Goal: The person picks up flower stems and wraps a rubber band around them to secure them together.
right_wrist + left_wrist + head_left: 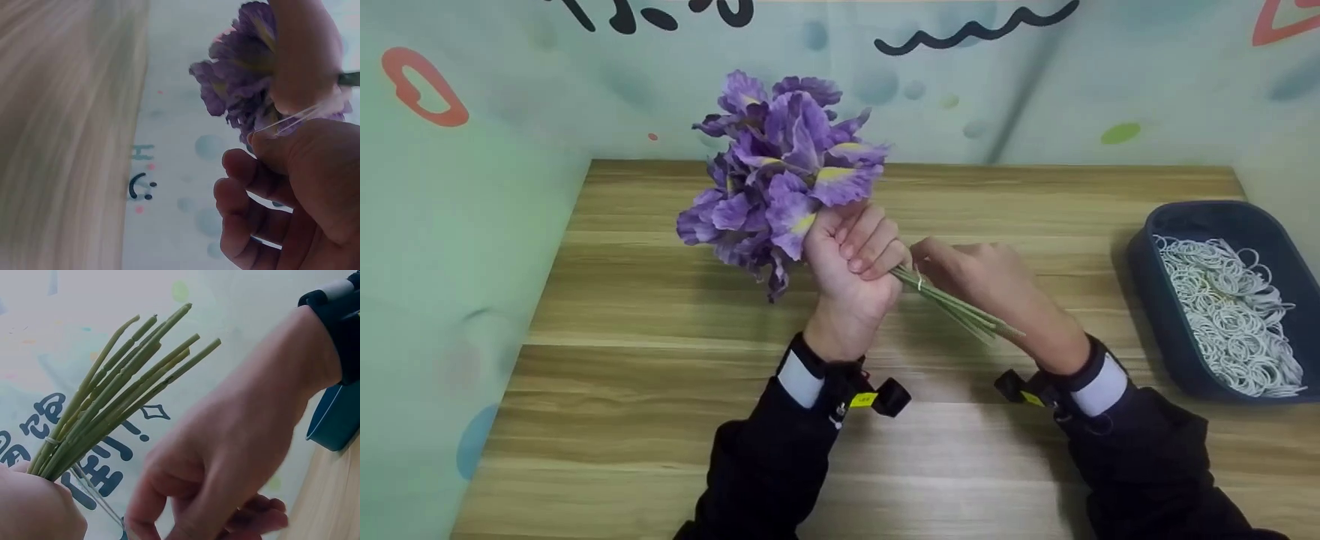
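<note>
My left hand (851,259) grips a bunch of purple irises (787,165) with yellow-streaked petals, just below the blooms. Its green stems (960,307) point down to the right, and their cut ends fan out in the left wrist view. A pale rubber band (50,440) circles the stems close to the left fist. From there, a stretched strand of band (295,116) runs to my right hand (986,281), which pinches it between thumb and forefinger. The other right fingers are loosely curled, as the right wrist view shows.
A dark blue plastic tub (1144,300) holding many white rubber bands (1230,322) stands on the right of the wooden table (645,405). Behind the table rises a pale printed backdrop (930,112), which continues along the left side.
</note>
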The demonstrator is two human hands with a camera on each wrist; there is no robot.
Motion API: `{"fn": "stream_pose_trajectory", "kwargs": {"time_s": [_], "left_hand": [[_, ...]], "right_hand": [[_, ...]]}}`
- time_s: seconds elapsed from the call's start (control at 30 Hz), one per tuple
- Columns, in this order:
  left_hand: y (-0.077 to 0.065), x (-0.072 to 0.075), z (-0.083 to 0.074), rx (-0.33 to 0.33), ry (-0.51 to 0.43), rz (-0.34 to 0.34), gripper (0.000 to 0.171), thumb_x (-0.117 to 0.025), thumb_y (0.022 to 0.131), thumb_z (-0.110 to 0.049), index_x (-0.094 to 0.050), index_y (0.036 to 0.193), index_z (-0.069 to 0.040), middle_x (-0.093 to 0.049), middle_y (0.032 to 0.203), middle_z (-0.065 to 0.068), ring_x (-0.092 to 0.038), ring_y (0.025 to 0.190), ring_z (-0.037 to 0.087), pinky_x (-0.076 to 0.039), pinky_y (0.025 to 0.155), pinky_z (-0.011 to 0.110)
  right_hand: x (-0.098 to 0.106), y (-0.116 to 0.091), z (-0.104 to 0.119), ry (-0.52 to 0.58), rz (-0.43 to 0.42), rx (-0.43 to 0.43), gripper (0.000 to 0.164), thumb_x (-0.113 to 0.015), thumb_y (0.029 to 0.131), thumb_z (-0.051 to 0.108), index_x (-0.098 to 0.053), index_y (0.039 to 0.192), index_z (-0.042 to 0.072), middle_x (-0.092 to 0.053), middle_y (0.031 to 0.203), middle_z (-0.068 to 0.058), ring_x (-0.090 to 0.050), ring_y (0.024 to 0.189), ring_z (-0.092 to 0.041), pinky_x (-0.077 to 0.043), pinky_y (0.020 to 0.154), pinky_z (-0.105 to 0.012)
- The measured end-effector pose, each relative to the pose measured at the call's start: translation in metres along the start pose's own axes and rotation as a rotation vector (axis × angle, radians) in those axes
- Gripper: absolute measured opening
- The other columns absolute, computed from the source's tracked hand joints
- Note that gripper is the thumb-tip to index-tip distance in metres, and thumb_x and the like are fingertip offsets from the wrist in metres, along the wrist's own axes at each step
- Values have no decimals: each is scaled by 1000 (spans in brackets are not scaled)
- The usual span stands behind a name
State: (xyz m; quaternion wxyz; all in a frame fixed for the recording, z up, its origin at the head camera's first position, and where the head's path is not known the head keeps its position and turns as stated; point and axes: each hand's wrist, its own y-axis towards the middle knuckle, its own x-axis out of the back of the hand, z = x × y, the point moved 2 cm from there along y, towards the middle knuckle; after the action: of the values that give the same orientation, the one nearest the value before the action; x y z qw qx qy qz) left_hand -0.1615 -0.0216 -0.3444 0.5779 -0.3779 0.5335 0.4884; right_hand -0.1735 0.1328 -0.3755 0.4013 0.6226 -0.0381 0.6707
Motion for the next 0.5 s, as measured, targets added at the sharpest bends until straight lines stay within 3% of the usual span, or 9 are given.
{"fn": "stream_pose_trajectory", "kwargs": {"time_s": [0.1, 0.17, 0.2, 0.27, 0.3, 0.37, 0.43, 0.47, 0.5], "left_hand": [[0, -1, -3, -28, -9, 10, 35, -32, 88, -11, -29, 53, -18, -34, 39, -4, -12, 38, 4, -10, 33, 15], [0, -1, -6, -43, -14, 13, 34, -34, 85, -11, -29, 53, -18, -34, 39, -4, -12, 38, 4, -10, 33, 14], [0, -1, -7, -52, -15, 16, 32, -34, 84, -10, -29, 53, -18, -34, 39, -4, -12, 38, 4, -10, 33, 14], [1, -1, -10, -67, -22, 27, 30, -36, 81, -10, -30, 53, -18, -34, 40, -4, -12, 38, 4, -10, 34, 14], [1, -1, -12, -73, -27, 35, 30, -36, 81, -10, -29, 53, -18, -33, 40, -5, -12, 38, 4, -10, 34, 14], [1, -1, -15, -85, -38, 50, 28, -36, 80, -9, -29, 54, -19, -32, 41, -5, -12, 38, 4, -10, 34, 14], [2, -1, -17, -102, -34, 60, 28, -36, 80, -9, -29, 55, -19, -31, 41, -6, -13, 39, 3, -10, 34, 14], [2, -1, -18, -111, -30, 60, 29, -36, 81, -10, -28, 55, -20, -31, 41, -6, -12, 39, 3, -10, 34, 14], [3, -1, -19, -118, -27, 62, 28, -35, 80, -10, -28, 55, -20, -31, 41, -6, -12, 39, 3, -9, 34, 15]], "right_hand": [[-8, 0, 13, 27, 54, -6, 3, -61, 97, 6, -61, 95, 7, -50, 60, 0, -43, 45, -12, -38, 38, -26], [-13, -2, 24, -40, 66, 46, 5, -58, 101, 10, -59, 98, 6, -47, 63, 0, -40, 46, -11, -35, 39, -23], [-14, -3, 29, -109, 60, 90, 9, -55, 103, 12, -60, 104, 5, -50, 68, -1, -40, 48, -11, -36, 41, -23], [-16, -8, 38, -424, 56, 220, 21, -46, 108, 15, -59, 120, 3, -62, 89, -6, -56, 63, -13, -50, 55, -21], [-16, -11, 42, -552, 43, 279, 28, -41, 109, 16, -55, 128, 1, -64, 103, -10, -62, 76, -16, -55, 68, -22], [-15, -15, 49, -814, 32, 385, 37, -30, 111, 14, -47, 138, -6, -58, 126, -19, -63, 106, -24, -52, 97, -29], [-14, -16, 54, -832, 80, 410, 36, -29, 111, 12, -48, 135, -6, -58, 122, -19, -60, 110, -24, -44, 107, -31], [-14, -15, 56, -905, 128, 421, 36, -28, 110, 10, -47, 135, -7, -58, 123, -20, -59, 114, -25, -42, 109, -32], [-14, -14, 58, -846, 176, 397, 33, -31, 110, 11, -48, 132, -6, -59, 110, -17, -62, 101, -22, -47, 102, -30]]}}
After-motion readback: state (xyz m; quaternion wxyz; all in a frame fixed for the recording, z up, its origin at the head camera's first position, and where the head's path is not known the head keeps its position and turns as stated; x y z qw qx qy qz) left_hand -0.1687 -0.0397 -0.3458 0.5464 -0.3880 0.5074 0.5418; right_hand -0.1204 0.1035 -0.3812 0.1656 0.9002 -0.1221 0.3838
